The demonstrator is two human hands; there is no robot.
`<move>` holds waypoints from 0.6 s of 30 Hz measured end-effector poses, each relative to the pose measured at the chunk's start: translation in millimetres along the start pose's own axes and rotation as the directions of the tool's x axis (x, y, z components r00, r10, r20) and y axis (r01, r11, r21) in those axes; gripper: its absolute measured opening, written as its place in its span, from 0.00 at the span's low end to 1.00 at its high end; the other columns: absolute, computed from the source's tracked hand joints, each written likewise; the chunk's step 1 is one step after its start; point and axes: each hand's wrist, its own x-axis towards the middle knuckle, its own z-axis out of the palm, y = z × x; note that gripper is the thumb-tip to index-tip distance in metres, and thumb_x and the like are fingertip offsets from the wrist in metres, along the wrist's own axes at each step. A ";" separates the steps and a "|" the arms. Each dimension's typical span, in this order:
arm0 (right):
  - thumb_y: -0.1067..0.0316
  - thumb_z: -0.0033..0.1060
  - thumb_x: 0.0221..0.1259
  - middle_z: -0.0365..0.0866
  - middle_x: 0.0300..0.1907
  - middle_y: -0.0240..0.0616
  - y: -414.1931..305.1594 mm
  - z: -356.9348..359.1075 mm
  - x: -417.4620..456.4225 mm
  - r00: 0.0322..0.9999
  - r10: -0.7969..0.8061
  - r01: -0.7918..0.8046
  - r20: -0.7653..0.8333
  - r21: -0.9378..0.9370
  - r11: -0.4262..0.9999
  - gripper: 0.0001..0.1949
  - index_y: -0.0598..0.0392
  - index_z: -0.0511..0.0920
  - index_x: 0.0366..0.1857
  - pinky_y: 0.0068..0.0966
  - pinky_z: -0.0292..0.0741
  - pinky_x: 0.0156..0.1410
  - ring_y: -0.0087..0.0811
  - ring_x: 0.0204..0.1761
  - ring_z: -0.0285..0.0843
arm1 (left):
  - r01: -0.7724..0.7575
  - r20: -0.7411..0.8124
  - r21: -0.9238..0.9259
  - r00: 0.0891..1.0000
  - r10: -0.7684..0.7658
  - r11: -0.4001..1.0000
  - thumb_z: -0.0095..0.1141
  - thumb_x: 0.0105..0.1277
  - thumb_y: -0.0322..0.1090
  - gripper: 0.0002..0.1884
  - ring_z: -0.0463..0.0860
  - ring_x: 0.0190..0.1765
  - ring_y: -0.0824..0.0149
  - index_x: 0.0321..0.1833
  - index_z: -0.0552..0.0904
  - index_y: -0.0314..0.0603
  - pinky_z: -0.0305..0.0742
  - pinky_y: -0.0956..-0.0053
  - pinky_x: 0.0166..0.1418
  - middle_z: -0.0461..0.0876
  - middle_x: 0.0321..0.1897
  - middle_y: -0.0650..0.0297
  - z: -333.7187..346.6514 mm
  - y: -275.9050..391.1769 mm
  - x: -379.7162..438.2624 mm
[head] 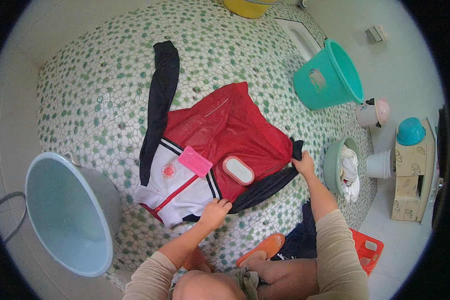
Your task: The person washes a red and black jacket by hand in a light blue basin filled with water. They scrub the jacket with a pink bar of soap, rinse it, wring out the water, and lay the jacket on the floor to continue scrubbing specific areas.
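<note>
A red, white and black zip jacket (225, 127) lies spread on the pebble-patterned floor, one black sleeve stretched towards the far side. My left hand (214, 214) has its fingers on the jacket's edge by the near black sleeve; its fingertips are partly hidden in the cloth. At the right, my right hand (304, 165) grips the jacket by the black cuff near the red hem. A pink cloth or sponge (195, 161) lies across the zip, and an oval scrubbing brush (238, 170) with a white and pink back rests on the red part.
A large pale blue bucket (69, 213) stands at the left. On the right are a teal bucket (318, 80), a green basin (332, 165) holding white cloths, and a red plastic stool (375, 258). Dark cloth (302, 240) lies beside my orange slipper. A yellow bucket (249, 8) stands far off.
</note>
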 end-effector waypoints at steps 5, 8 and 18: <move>0.53 0.76 0.45 0.71 0.60 0.53 -36.9 -1.6 -53.6 0.921 -0.348 0.377 0.174 -0.177 0.909 0.38 0.46 0.67 0.64 0.46 0.73 0.63 0.54 0.61 0.72 | -0.020 0.138 -0.154 0.990 0.041 0.988 0.60 0.51 0.30 0.24 0.81 0.48 0.50 0.54 0.73 0.42 0.78 0.58 0.48 0.83 0.48 0.53 -33.8 9.9 -7.9; 0.39 0.72 0.46 0.58 0.70 0.56 -106.4 24.0 -96.5 0.711 -0.643 0.636 0.285 0.129 0.761 0.50 0.42 0.56 0.74 0.57 0.65 0.68 0.60 0.69 0.61 | 0.124 0.122 -0.434 0.989 -0.078 0.892 0.60 0.57 0.36 0.23 0.80 0.53 0.50 0.56 0.72 0.42 0.75 0.54 0.53 0.83 0.48 0.53 -39.2 -6.1 -18.7; 0.48 0.75 0.42 0.58 0.70 0.53 -235.5 29.9 -146.9 0.632 -0.742 0.770 0.223 -0.069 0.635 0.52 0.38 0.54 0.76 0.56 0.70 0.63 0.57 0.65 0.65 | 0.679 -0.351 0.120 0.711 -0.609 0.724 0.63 0.51 0.67 0.57 0.41 0.81 0.46 0.77 0.56 0.37 0.32 0.35 0.77 0.46 0.80 0.46 -79.1 -94.7 -91.9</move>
